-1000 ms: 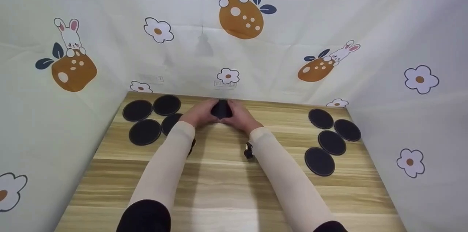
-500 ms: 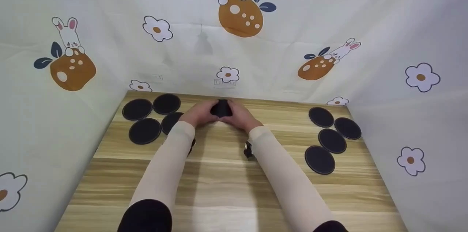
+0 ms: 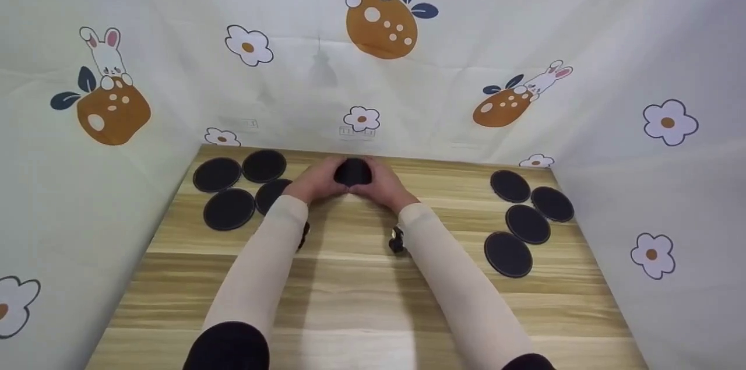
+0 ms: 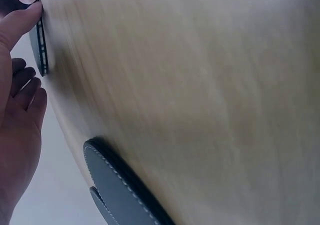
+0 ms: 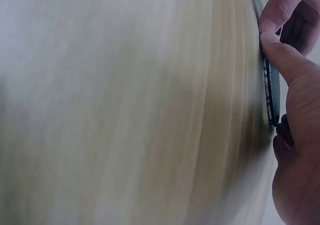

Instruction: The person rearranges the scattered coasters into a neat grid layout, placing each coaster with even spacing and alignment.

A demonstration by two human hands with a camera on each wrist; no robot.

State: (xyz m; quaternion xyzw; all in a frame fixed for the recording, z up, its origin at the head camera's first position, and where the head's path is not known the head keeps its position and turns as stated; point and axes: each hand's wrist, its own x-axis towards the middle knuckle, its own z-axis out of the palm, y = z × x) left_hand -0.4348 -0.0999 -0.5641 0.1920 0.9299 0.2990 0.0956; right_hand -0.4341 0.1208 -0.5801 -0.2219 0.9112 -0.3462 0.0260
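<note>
A round black coaster (image 3: 353,172) lies at the back middle of the wooden table, between both hands. My left hand (image 3: 319,179) holds its left side, and my right hand (image 3: 386,185) holds its right side. The thumbs meet at the near edge, and the other fingers curve round the sides. From the left wrist, the coaster's stitched rim (image 4: 41,47) shows beyond the left thumb. The right wrist view shows the same coaster (image 5: 272,92) low on the wood, the right thumb against its rim. Much of its outline is covered by the fingers.
Several black coasters lie at the left, one of them (image 3: 228,209) near my left forearm, which partly covers another (image 3: 271,195). Several more, including a nearer coaster (image 3: 508,254), form a group at the right. A patterned curtain (image 3: 431,96) encloses the table's back and sides.
Slightly more of the held coaster shows between my hands now. My hands stay in almost the same place, and the head view has shifted a little. The other coasters have not moved.
</note>
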